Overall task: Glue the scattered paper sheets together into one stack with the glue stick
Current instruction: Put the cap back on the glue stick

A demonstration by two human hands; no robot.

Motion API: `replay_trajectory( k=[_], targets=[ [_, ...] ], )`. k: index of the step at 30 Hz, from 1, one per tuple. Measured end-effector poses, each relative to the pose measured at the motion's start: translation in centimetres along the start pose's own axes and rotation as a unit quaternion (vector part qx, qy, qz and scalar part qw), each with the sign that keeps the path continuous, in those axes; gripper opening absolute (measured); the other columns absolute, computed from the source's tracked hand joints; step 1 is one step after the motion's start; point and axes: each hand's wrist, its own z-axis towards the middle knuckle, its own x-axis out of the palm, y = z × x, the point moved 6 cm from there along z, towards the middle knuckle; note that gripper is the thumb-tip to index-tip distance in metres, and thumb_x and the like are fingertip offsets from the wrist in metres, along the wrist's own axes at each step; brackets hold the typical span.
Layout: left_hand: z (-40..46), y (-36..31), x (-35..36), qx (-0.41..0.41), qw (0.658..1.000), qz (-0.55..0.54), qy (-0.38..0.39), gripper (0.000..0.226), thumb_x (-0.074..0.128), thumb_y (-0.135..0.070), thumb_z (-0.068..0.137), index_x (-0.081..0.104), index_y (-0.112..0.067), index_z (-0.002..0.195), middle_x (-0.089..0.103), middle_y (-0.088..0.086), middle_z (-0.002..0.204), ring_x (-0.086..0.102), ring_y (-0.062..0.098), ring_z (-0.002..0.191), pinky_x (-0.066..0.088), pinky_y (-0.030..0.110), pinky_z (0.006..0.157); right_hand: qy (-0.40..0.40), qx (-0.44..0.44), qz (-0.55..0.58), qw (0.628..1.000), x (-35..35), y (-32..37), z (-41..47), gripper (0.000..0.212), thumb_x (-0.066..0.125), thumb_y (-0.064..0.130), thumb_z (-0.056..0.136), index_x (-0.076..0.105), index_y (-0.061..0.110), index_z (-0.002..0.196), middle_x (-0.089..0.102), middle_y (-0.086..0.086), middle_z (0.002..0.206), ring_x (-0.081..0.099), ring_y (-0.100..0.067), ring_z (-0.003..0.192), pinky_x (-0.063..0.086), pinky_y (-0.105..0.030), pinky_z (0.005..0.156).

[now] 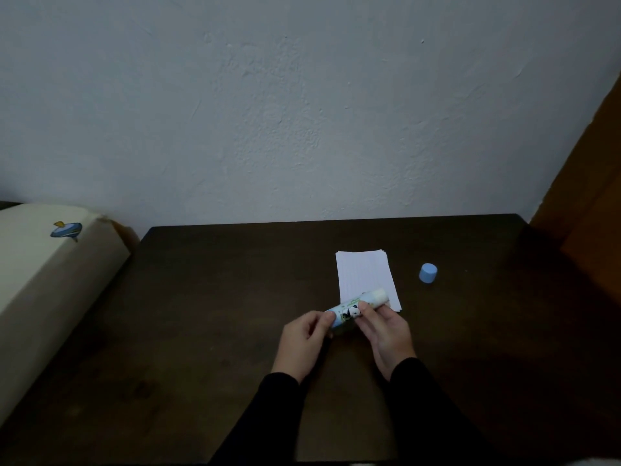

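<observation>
A stack of white lined paper sheets (pixel 364 274) lies on the dark wooden table (pixel 218 314), right of centre. Just in front of the stack I hold the glue stick (pixel 356 306) with both hands, tilted, its pale uncapped tip over the stack's near edge. My left hand (pixel 304 341) pinches the stick's base end. My right hand (pixel 386 331) grips the body, thumb on the panda label. The stick's light-blue cap (pixel 428 273) stands on the table to the right of the sheets.
A cream-coloured box with a small blue sticker (pixel 50 264) lies along the table's left side. A plastered wall rises behind the table's far edge. An orange-brown panel (pixel 594 203) stands at the right.
</observation>
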Motion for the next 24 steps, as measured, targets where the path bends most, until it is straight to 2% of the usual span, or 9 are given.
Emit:
replay_trajectory(
  k=[3,4,6,8,12,14,17,20,24],
  targets=[
    [-0.01,-0.31,-0.15,-0.006,0.999,-0.035,-0.013,0.013,0.063,-0.036,0.091,0.067,-0.029,0.101,0.066,-0.009,0.070,0.055,0.001,0.059,0.045,0.020,0.060,-0.009,0.007,0.004,1.000,-0.22,-0.10,0.18,0.016,0.060,0.007,0.089,0.063,0.010,0.105,0.067,-0.006,0.108,0.063,-0.018,0.102,0.052,-0.028,0.081],
    [-0.04,-0.32,-0.20,-0.005,0.999,-0.049,-0.012,0.020,0.069,-0.033,0.087,0.065,-0.028,0.106,0.066,-0.008,0.072,0.055,0.001,0.060,0.046,0.020,0.060,-0.010,0.010,0.003,1.000,-0.32,-0.20,0.28,0.018,0.060,0.007,0.089,0.063,0.010,0.106,0.067,-0.007,0.110,0.063,-0.019,0.104,0.052,-0.028,0.081],
    [-0.11,-0.33,-0.13,-0.002,0.999,-0.050,0.002,0.028,0.076,-0.028,0.081,0.062,-0.028,0.105,0.065,-0.002,0.075,0.054,0.003,0.062,0.047,0.022,0.061,-0.005,0.013,-0.001,1.000,-0.34,-0.31,0.37,0.021,0.061,0.006,0.089,0.062,0.009,0.110,0.067,-0.009,0.112,0.063,-0.020,0.106,0.053,-0.028,0.080],
    [-0.14,-0.40,-0.06,0.000,0.998,-0.057,0.012,0.024,0.077,-0.024,0.081,0.063,-0.028,0.101,0.065,0.006,0.079,0.054,0.008,0.064,0.049,0.027,0.061,-0.002,0.012,-0.003,1.000,-0.31,-0.31,0.35,0.024,0.060,0.006,0.089,0.061,0.007,0.113,0.067,-0.009,0.112,0.063,-0.020,0.105,0.053,-0.028,0.079],
    [-0.06,-0.17,-0.07,-0.002,0.999,-0.033,0.000,0.005,0.067,-0.034,0.088,0.067,-0.029,0.088,0.064,0.000,0.073,0.056,0.008,0.064,0.046,0.024,0.060,0.000,0.004,-0.006,1.000,-0.13,-0.13,0.22,0.019,0.059,0.006,0.090,0.062,0.008,0.109,0.067,-0.005,0.108,0.064,-0.018,0.102,0.053,-0.027,0.079],
    [-0.05,-0.13,-0.17,0.009,1.000,-0.010,-0.006,0.020,0.060,-0.042,0.092,0.069,-0.027,0.082,0.065,-0.001,0.071,0.057,0.008,0.064,0.044,0.023,0.058,0.002,0.002,-0.008,1.000,0.01,-0.05,0.12,0.019,0.059,0.006,0.090,0.062,0.006,0.109,0.068,-0.005,0.105,0.064,-0.017,0.100,0.053,-0.027,0.078],
    [-0.15,-0.31,-0.11,0.005,1.000,-0.013,0.000,0.018,0.058,-0.042,0.093,0.070,-0.028,0.091,0.066,-0.007,0.074,0.057,0.004,0.063,0.045,0.021,0.058,-0.004,0.002,-0.004,1.000,-0.10,-0.06,0.13,0.019,0.058,0.006,0.090,0.062,0.006,0.109,0.067,-0.006,0.107,0.063,-0.019,0.102,0.052,-0.027,0.078],
    [-0.25,-0.37,-0.25,0.005,0.998,-0.055,0.000,0.024,0.072,-0.033,0.084,0.064,-0.028,0.106,0.064,-0.009,0.074,0.055,0.001,0.064,0.045,0.018,0.061,-0.008,0.007,0.001,1.000,-0.29,-0.12,0.15,0.022,0.059,0.005,0.090,0.061,0.007,0.111,0.066,-0.009,0.111,0.062,-0.021,0.106,0.052,-0.029,0.081],
    [-0.32,-0.57,-0.10,0.012,0.998,-0.065,0.010,0.024,0.076,-0.020,0.081,0.064,-0.028,0.100,0.062,-0.004,0.073,0.053,0.004,0.064,0.046,0.021,0.061,0.003,0.005,-0.008,1.000,-0.16,-0.20,0.15,0.021,0.059,0.005,0.089,0.062,0.009,0.110,0.067,-0.009,0.111,0.063,-0.020,0.106,0.052,-0.028,0.079]
  ],
)
